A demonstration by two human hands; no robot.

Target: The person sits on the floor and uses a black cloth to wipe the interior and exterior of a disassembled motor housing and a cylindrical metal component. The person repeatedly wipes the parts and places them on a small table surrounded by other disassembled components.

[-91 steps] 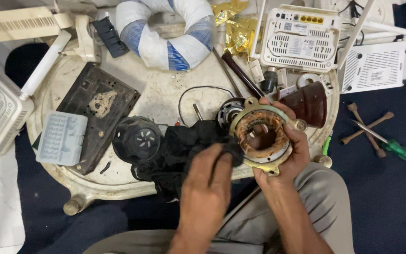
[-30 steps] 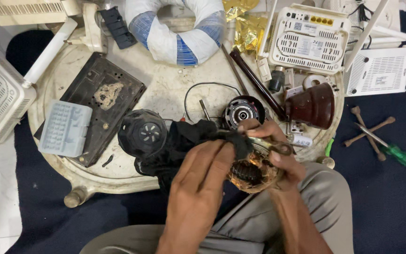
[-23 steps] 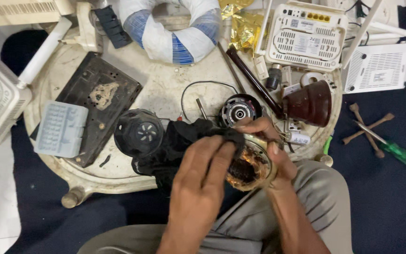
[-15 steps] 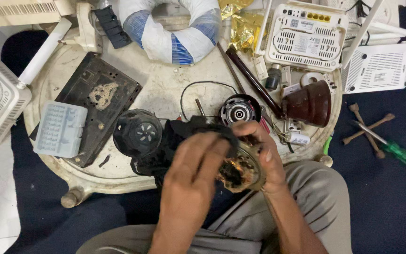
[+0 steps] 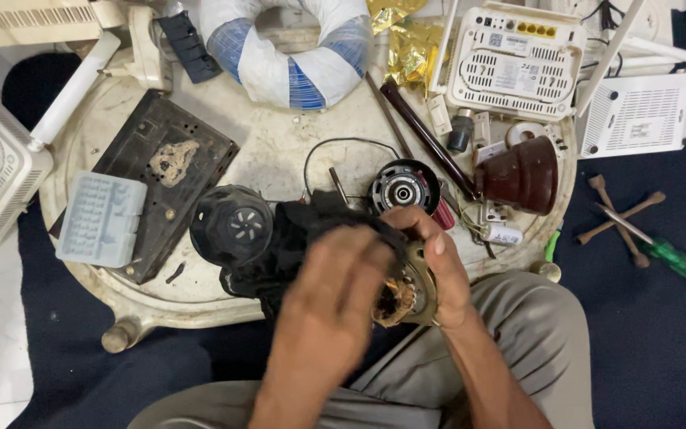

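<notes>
Table: my round cream table (image 5: 279, 163) sits on dark blue floor (image 5: 660, 342), crowded with white routers (image 5: 518, 59), a blue-and-white wire coil (image 5: 287, 48) and a black plate (image 5: 160, 191).
Left hand: my left hand (image 5: 331, 298) is blurred, fingers curled, pressing a black cloth (image 5: 295, 238) against the motor stator.
Right hand: my right hand (image 5: 438, 262) cups the motor stator (image 5: 406, 290) from the side, fingers wrapped round its rim, above my lap.
Nearby: a rotor (image 5: 402, 189) lies just beyond my fingertips.
</notes>
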